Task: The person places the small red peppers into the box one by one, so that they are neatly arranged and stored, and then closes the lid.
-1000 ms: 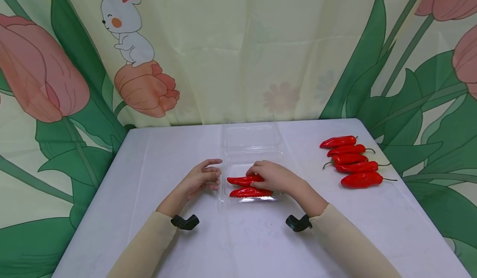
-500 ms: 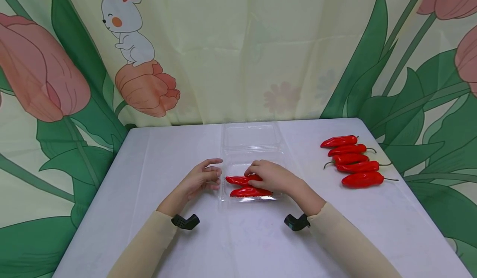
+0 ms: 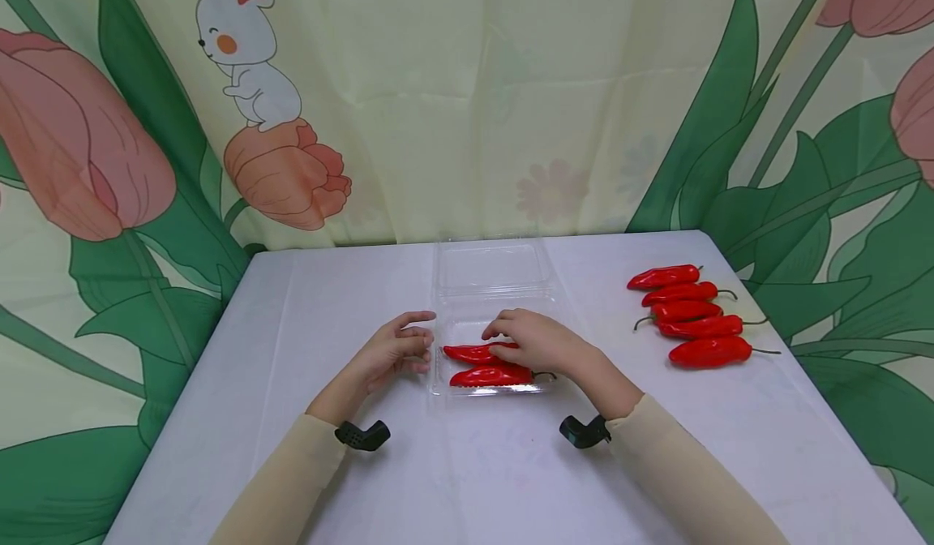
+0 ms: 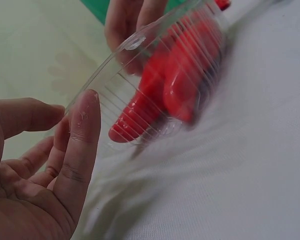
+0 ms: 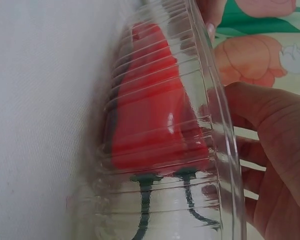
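Observation:
Two red chili peppers lie side by side in a clear plastic clamshell box (image 3: 467, 310), the near pepper (image 3: 490, 377) along the front wall and the far pepper (image 3: 467, 355) behind it. At the box's left edge is my left hand (image 3: 394, 352), its thumb and index finger pinching the rim, as the left wrist view shows. My right hand (image 3: 540, 342) hovers over the right part of the far pepper, fingers loosely bent and lifted, thumb close over its skin. That pepper's stem end is hidden under the hand in the head view; both green stems (image 5: 146, 200) show through the wall in the right wrist view.
Several more red chili peppers (image 3: 706, 353) lie in a column on the right of the white-covered table (image 3: 328, 285). The box's lid (image 3: 492, 265) is folded back toward the printed curtain (image 3: 438, 123) behind the table.
My right hand has loosened from the far pepper and risen slightly, uncovering the near pepper's stem. The far pepper shifted a little left, then slightly back. My left hand stays put.

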`<action>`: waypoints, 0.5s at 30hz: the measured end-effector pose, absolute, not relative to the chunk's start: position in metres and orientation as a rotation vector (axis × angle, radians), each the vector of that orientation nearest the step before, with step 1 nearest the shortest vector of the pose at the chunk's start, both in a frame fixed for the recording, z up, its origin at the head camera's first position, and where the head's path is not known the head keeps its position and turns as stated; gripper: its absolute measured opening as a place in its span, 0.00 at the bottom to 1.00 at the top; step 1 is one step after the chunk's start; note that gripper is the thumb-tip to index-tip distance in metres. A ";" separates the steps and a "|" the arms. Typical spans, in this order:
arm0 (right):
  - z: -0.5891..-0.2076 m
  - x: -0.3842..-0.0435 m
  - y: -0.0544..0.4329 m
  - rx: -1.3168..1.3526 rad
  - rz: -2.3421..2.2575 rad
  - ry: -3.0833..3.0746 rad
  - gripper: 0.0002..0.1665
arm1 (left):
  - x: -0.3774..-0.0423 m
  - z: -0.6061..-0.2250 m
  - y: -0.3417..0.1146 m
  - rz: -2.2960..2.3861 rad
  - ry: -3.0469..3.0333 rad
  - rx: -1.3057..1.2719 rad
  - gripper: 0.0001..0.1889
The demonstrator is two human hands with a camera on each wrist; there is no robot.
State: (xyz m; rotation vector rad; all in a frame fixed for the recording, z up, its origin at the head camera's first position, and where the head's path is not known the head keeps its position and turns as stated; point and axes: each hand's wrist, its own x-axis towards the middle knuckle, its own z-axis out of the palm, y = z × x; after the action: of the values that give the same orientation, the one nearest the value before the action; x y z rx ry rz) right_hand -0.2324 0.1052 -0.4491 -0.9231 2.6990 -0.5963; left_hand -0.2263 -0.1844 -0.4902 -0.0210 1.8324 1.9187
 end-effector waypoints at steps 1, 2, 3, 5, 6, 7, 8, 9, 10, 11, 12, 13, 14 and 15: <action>-0.449 -0.232 0.106 -0.925 -0.596 2.700 0.18 | -0.226 -0.490 -0.184 1.916 1.836 -0.023 0.31; -0.449 -0.232 0.106 -0.926 -0.594 2.701 0.18 | -0.226 -0.490 -0.184 1.913 1.839 -0.025 0.31; -0.449 -0.232 0.106 -0.930 -0.593 2.702 0.18 | -0.227 -0.491 -0.184 1.912 1.840 -0.027 0.31; -0.449 -0.232 0.107 -0.938 -0.587 2.706 0.18 | -0.227 -0.491 -0.184 1.910 1.843 -0.031 0.31; -0.449 -0.232 0.107 -0.944 -0.583 2.708 0.18 | -0.227 -0.491 -0.185 1.910 1.845 -0.033 0.31; -0.449 -0.232 0.107 -0.951 -0.579 2.711 0.17 | -0.227 -0.491 -0.185 1.909 1.846 -0.035 0.31; -0.449 -0.232 0.108 -0.955 -0.576 2.714 0.17 | -0.227 -0.492 -0.185 1.908 1.847 -0.036 0.31; -0.448 -0.232 0.108 -0.959 -0.573 2.717 0.17 | -0.227 -0.492 -0.185 1.908 1.847 -0.037 0.31; -0.448 -0.232 0.109 -0.962 -0.570 2.720 0.17 | -0.227 -0.492 -0.185 1.907 1.848 -0.038 0.31; -0.447 -0.231 0.109 -0.963 -0.569 2.722 0.16 | -0.227 -0.492 -0.185 1.907 1.847 -0.038 0.31; -0.447 -0.231 0.110 -0.963 -0.568 2.726 0.16 | -0.227 -0.492 -0.185 1.906 1.847 -0.039 0.31; -0.446 -0.230 0.110 -0.960 -0.569 2.728 0.16 | -0.227 -0.492 -0.185 1.905 1.846 -0.038 0.31; -0.445 -0.230 0.111 -0.957 -0.570 2.730 0.16 | -0.227 -0.492 -0.185 1.906 1.844 -0.038 0.31; -0.445 -0.229 0.111 -0.955 -0.568 2.732 0.16 | -0.227 -0.491 -0.185 1.906 1.845 -0.038 0.31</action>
State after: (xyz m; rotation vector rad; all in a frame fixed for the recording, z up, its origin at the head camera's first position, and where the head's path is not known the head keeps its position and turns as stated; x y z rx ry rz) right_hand -0.2293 0.1110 -0.4447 -0.9551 2.7322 -0.5682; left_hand -0.2274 -0.1848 -0.4914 -0.0377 1.8445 1.9055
